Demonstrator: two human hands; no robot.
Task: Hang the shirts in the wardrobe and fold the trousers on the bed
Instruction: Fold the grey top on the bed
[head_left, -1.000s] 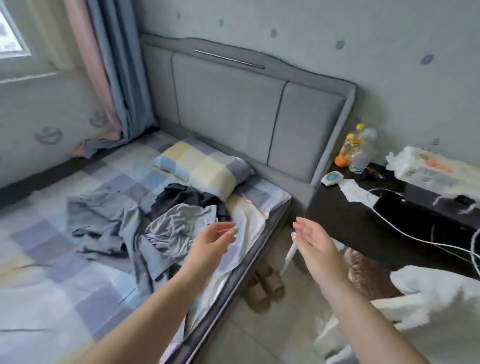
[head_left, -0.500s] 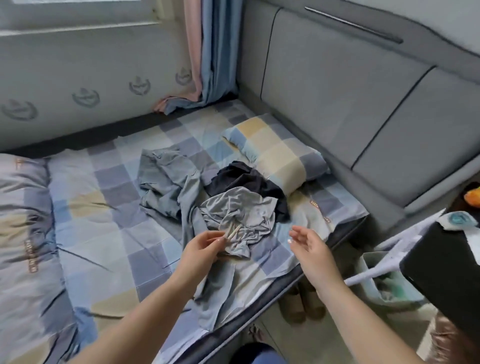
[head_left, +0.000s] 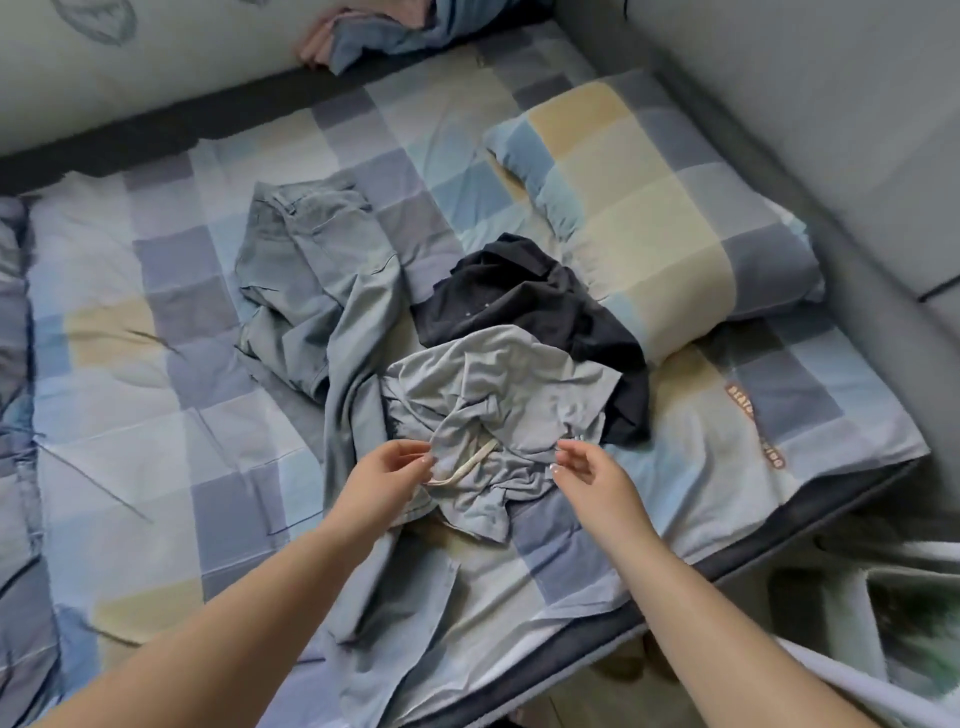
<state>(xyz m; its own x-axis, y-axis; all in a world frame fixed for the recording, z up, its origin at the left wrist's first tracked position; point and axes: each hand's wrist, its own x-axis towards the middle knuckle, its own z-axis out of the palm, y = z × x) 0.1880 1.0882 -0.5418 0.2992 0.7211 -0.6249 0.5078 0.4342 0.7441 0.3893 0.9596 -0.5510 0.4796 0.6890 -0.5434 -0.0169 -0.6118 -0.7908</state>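
A crumpled light grey garment (head_left: 498, 405) with a cream drawstring (head_left: 467, 462) lies on the checked bed sheet (head_left: 171, 395). Behind it, against the pillow, lies a black garment (head_left: 530, 306). A long blue-grey garment (head_left: 311, 270) stretches from the left of the pile down to the bed's near edge. My left hand (head_left: 387, 467) is at the grey garment's left edge, its loosely curled fingertips just touching the fabric. My right hand (head_left: 587, 467) is at the garment's right edge, with thumb and fingers apart and nothing held.
A checked pillow (head_left: 649, 234) lies against the grey padded headboard (head_left: 831, 130). A folded quilt (head_left: 15, 364) runs along the left. Curtain ends (head_left: 363, 36) pool at the far wall. The bed's dark edge (head_left: 727, 566) drops to the floor at the lower right.
The view has swung from the bedside table down onto the bed. Both hands have come forward and down to the grey garment, one at each side of it.
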